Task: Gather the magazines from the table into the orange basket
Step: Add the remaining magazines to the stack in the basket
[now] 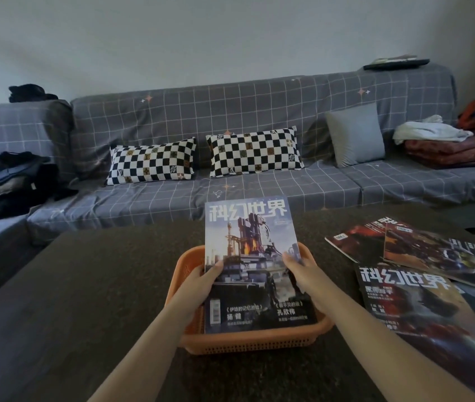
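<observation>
An orange basket [248, 342] stands on the dark table [85, 300] in front of me. A blue-covered magazine [248, 236] with white characters leans in it, its lower edge inside the basket and its top tilted up and away. My left hand [201, 281] grips the magazine's left edge, thumb on the cover. My right hand [303, 271] grips its right edge the same way. Several dark, reddish magazines [422, 303] lie overlapping on the table to the right of the basket.
A grey checked sofa [230, 117] runs behind the table with two black-and-white pillows [152, 161] and a grey cushion [355, 134]. Dark bags [12, 178] sit on its left end, folded blankets [448, 149] on its right.
</observation>
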Demonstrator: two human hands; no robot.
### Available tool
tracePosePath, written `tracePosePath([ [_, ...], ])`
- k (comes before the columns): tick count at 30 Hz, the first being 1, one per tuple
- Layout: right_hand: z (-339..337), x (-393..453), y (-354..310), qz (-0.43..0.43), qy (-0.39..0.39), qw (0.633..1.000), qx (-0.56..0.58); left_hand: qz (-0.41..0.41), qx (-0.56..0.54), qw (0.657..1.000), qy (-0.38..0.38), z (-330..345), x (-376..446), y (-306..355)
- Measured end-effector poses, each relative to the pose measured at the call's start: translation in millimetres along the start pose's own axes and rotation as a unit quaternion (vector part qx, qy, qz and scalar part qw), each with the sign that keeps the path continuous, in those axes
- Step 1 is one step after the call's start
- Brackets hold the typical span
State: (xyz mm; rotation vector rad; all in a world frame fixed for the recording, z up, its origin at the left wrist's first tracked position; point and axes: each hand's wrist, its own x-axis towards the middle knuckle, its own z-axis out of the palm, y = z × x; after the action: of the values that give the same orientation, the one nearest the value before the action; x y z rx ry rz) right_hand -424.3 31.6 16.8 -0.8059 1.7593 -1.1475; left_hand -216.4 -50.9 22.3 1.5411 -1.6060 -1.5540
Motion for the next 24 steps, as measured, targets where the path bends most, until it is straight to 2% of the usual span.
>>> tracePosePath([
  [3, -5, 23, -7, 0.033, -0.021, 0.996, 0.086, 0.024, -0.031, 0.999, -0.028, -9, 16, 9],
  [7, -5, 43, -7, 0.029, -0.034, 0.986, 0.16, 0.056, -0.091, 0.994, -0.035, -12, 34, 5],
  [13, -7, 47, -4, -0.03, -0.015, 0.996, 0.087, 0.111, -0.165, 0.979, -0.039, -10, 44, 0],
  [18, -16, 29, -26, -0.132, -0.005, 0.986, 0.1, 0.17, -0.201, 0.963, -0.061, -21, 39, 15],
  [21, -20, 30, -34, -0.215, -0.048, 0.962, 0.162, 0.217, -0.202, 0.951, -0.087, -32, 40, 29],
  [24, -20, 40, -37, -0.249, -0.111, 0.933, 0.234, 0.243, -0.202, 0.942, -0.117, -40, 47, 34],
])
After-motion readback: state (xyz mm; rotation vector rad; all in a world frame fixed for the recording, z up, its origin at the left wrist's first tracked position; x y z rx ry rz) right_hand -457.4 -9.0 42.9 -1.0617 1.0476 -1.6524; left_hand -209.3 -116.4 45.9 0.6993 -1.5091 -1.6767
